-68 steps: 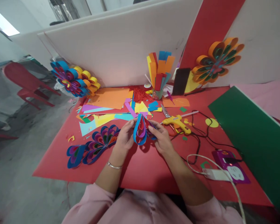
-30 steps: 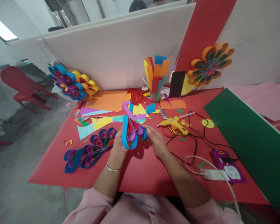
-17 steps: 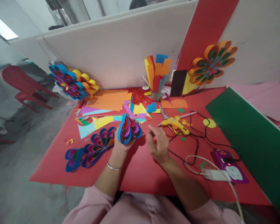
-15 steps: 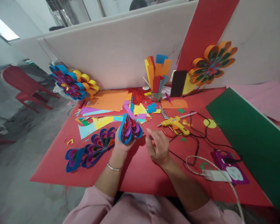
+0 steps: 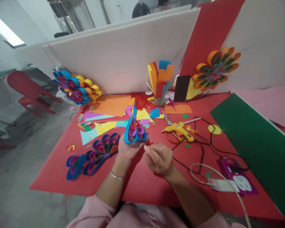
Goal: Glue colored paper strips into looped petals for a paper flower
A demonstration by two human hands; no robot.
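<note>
On the fingers of my left hand [image 5: 127,151] rests a heart-shaped pair of paper petals [image 5: 136,130], made of nested blue, purple and red strips. The palm faces up, and the fingertips are partly hidden behind the paper. My right hand [image 5: 159,158] is just right of it, apart from the petals. Its fingers are curled and the thumb meets the index finger; whatever may be between them is too small to make out. Left of my left hand, a larger paper quilled piece [image 5: 102,152] and a smaller petal pair [image 5: 74,166] lie on the table.
A yellow glue gun [image 5: 179,129] lies by scissors [image 5: 167,118], its black cord running to a purple power strip [image 5: 237,177]. Behind are paper scraps [image 5: 144,115] and a cup of paper strips [image 5: 159,100]. A green board [image 5: 256,145] covers the right side of the red table [image 5: 54,167].
My right hand has closed from loosely curled fingers into a pinch, a little lower. The petals in my left hand have turned slightly, and the camera view has tipped up a little.
</note>
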